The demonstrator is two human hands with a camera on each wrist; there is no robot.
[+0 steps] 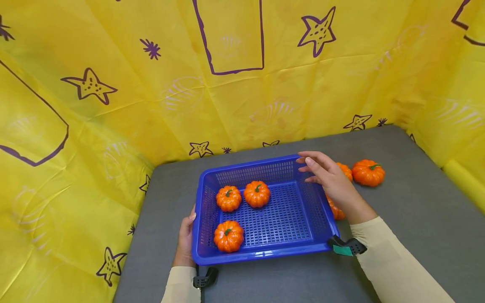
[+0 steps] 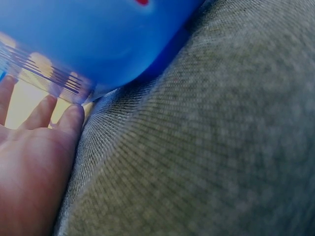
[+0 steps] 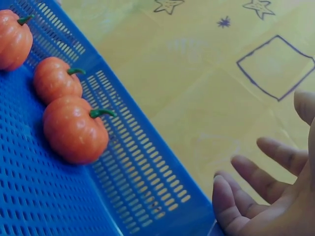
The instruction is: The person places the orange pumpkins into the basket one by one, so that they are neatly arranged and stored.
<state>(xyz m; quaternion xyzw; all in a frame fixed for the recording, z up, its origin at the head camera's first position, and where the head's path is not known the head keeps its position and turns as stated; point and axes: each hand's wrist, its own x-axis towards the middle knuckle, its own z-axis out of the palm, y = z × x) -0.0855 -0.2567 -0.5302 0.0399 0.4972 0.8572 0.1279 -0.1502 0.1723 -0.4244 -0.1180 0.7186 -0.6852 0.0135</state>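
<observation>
Basket (image 1: 265, 255) was at table (image 1: 159, 235), three pumpkins (image 1: 257, 194) inside: two toward far side, one near left front corner. Left hand (image 1: 185, 242) was against basket's left side, fingers stretched out, tips at mesh wall. Right hand (image 1: 337, 181) was at far right corner, fingers extended and spread, grasping nothing; contact with rim, could not tell. Outer pumpkins (image 1: 368, 172) lay right of basket, some partly hidden. Yellow cloth (image 1: 235, 101) hung behind.
</observation>
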